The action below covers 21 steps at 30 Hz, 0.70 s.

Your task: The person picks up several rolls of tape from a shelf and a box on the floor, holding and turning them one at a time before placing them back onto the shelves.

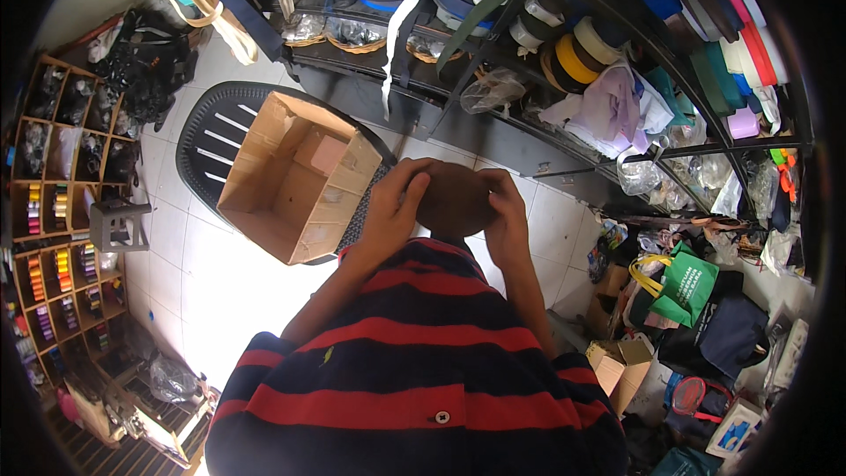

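In front of my chest I hold a dark brown, round, flat thing [457, 200] with both hands; it looks like a wound roll of strap, though its surface is too dark to make out turns. My left hand [398, 203] grips its left edge, thumb up along the side. On the opposite edge, the fingers of my right hand [505, 211] are curled round it. Just left of my left hand, an open cardboard box [342, 203] stands tilted on a black plastic chair [204, 145]. Inside the box only the bare bottom and a pinkish patch show.
Ahead, black shelves [414, 79] carry several strap rolls [577, 57], and a white strap [401, 35] hangs down. Thread spools fill a wooden rack [66, 194] at left, near a grey stool [122, 225]. Bags, including a green one [687, 286], pile up at right. White tiles [167, 251] cover the floor.
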{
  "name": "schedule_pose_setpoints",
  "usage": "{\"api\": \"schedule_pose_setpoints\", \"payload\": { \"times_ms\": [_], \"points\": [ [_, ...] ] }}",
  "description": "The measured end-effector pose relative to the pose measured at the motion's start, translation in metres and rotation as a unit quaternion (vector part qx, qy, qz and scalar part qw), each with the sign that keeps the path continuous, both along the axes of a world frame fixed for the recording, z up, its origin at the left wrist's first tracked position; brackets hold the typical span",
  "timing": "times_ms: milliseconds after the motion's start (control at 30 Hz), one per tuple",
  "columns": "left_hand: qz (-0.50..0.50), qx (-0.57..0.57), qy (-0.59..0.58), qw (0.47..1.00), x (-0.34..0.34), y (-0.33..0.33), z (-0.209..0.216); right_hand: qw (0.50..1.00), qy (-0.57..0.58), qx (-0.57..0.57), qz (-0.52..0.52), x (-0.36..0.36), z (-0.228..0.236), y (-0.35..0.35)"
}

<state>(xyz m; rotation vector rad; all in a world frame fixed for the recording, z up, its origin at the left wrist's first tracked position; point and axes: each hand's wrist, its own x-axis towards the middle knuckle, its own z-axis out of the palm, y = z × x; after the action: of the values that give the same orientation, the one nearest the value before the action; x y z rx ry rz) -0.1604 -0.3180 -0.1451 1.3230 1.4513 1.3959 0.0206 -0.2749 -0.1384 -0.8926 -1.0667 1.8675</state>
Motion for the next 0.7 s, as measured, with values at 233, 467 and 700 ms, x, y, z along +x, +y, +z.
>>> {"api": "schedule_pose_setpoints", "payload": {
  "times_ms": [233,467,700],
  "points": [
    [-0.071,0.013,0.032,0.997,-0.003,0.001,0.009,0.958,-0.237,0.125,0.106,-0.003,0.018,0.009],
    [-0.039,0.024,0.070,0.997,-0.008,0.003,0.014,0.981,-0.143,0.131,-0.027,-0.005,0.008,0.000],
    [0.027,0.043,-0.018,0.999,0.005,0.005,-0.001,0.998,0.036,0.044,-0.028,-0.012,0.001,-0.005]
  ]
}}
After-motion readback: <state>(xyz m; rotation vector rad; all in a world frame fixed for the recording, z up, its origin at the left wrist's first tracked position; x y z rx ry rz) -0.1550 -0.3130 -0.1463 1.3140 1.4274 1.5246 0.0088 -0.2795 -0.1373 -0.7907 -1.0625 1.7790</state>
